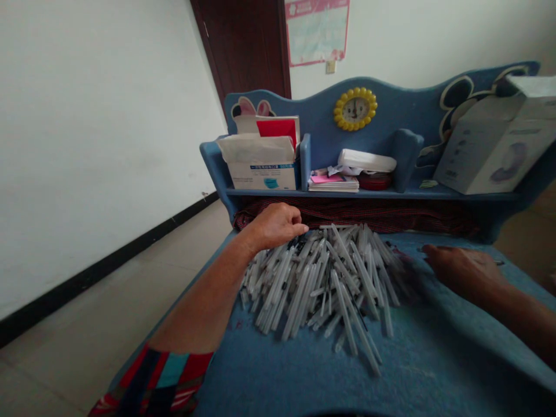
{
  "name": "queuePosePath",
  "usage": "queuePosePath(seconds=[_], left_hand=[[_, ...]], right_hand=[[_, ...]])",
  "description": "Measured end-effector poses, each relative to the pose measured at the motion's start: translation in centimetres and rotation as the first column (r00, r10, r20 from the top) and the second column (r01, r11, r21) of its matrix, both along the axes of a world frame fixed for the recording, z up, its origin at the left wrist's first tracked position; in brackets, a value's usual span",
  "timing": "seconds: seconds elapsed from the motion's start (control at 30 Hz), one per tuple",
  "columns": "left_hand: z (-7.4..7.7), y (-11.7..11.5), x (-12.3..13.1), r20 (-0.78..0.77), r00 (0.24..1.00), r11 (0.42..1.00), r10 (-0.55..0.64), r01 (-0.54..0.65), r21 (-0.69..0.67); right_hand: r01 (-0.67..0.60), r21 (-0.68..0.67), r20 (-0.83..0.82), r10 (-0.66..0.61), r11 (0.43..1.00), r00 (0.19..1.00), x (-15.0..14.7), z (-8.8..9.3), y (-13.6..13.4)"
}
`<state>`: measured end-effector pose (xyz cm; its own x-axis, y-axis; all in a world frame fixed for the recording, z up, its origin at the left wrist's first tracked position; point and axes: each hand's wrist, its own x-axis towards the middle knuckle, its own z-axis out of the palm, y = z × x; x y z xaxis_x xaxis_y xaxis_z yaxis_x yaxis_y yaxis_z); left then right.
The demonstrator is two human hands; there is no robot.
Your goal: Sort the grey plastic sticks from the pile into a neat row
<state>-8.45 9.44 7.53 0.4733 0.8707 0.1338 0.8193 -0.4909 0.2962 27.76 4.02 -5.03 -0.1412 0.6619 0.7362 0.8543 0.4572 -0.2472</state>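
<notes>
A large heap of clear plastic pen barrels (304, 284), several with dark bits among them, is spread across the blue desk (417, 359). My left hand (278, 223) rests at the heap's back left edge, its fingers curled and the thumb touching the barrels. Whatever those fingers may hold is hidden. Off to the right of the heap, my right hand (464, 267) is closed, slightly blurred. A small tip shows at its finger end and a thin piece beyond its back edge; I cannot make out what these belong to.
Behind the heap lies a dark red checked cloth (360, 214) under the desk's shelf (373, 195). On the shelf stand a mask box (263, 176), papers (332, 186), a white packet (367, 160) and a large white box (490, 145). A yellow flower clock (355, 109) hangs above.
</notes>
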Motion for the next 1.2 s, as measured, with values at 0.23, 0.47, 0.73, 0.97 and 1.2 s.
queuePosePath(seconds=[0.23, 0.47, 0.73, 0.97, 1.2], left_hand=[[-0.2, -0.1, 0.0, -0.015, 0.999, 0.999, -0.049, 0.049, 0.001], [-0.1, -0.4, 0.4, -0.084, 0.992, 0.995, -0.097, 0.099, 0.011], [-0.2, -0.3, 0.4, -0.103, 0.985, 0.990, -0.140, 0.143, 0.019], [-0.2, -0.3, 0.4, -0.061, 0.989, 0.991, -0.137, 0.137, 0.005], [-0.1, -0.7, 0.6, 0.036, 0.963, 0.955, -0.267, 0.269, -0.127]], right_hand=[[-0.219, -0.247, 0.533, 0.321, 0.944, 0.783, -10.9, 4.4, -3.9], [-0.518, -0.326, 0.593, 0.598, 0.791, 0.539, -20.2, 6.2, -6.7], [-0.471, -0.456, 0.643, 0.645, 0.755, 0.412, -24.6, 5.3, -5.2], [-0.611, -0.323, 0.656, 0.636, 0.723, 0.406, -23.9, 5.1, -4.3], [-0.641, -0.075, 0.396, 0.613, 0.764, 0.684, -18.5, 7.1, -3.7]])
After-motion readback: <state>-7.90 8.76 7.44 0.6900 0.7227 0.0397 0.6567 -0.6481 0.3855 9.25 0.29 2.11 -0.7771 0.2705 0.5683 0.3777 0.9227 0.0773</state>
